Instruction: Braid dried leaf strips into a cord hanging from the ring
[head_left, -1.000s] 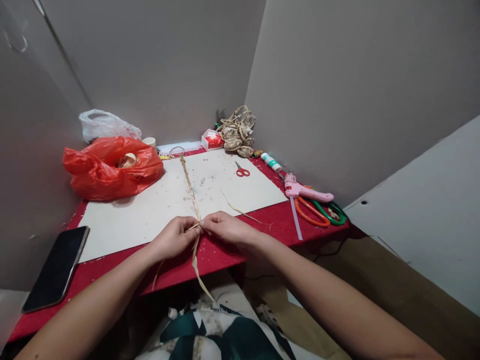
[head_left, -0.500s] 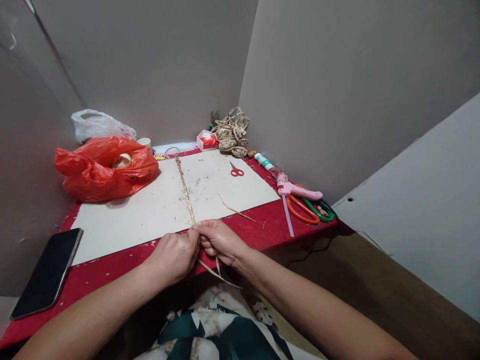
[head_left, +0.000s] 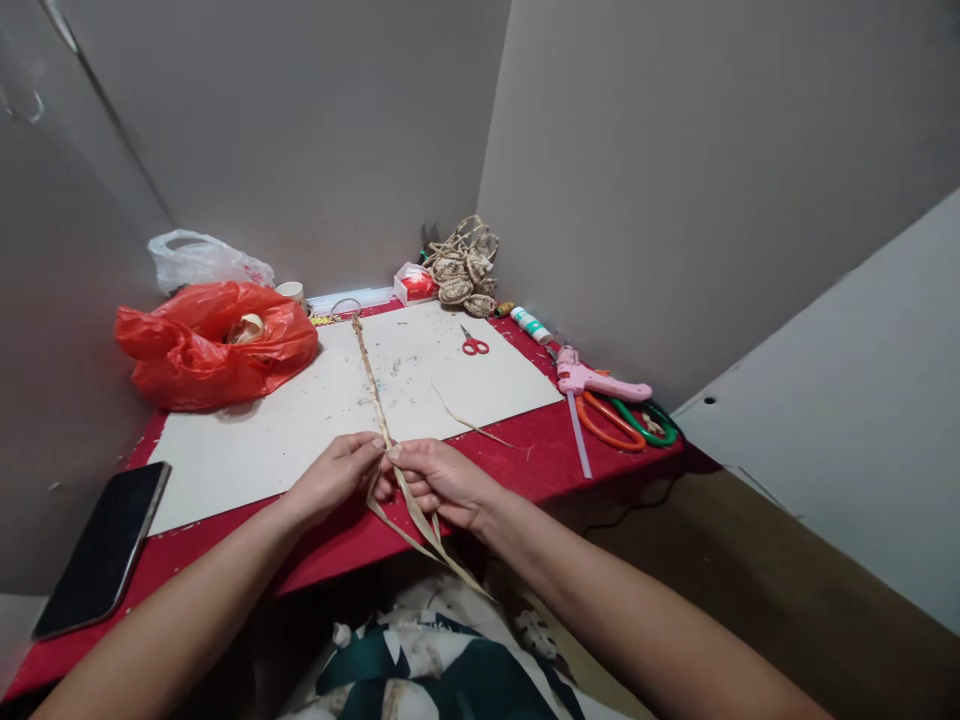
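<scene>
The left hand and right hand are pinching a straw cord, fingertips drawn together. Beyond the right hand, a white-and-green cylinder is lying, its markings unreadable.

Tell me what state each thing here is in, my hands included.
Left hand: pinching at the fibre cord
Right hand: pinching at the cord
Fibre cord: straight, loose strips at near end
Phone: face up, screen dark
Orange-red bag: open, pale material showing
White bag: crumpled
Small scissors: lying flat, blade opening unclear
Glue gun: lying down, glue stick protruding
</scene>
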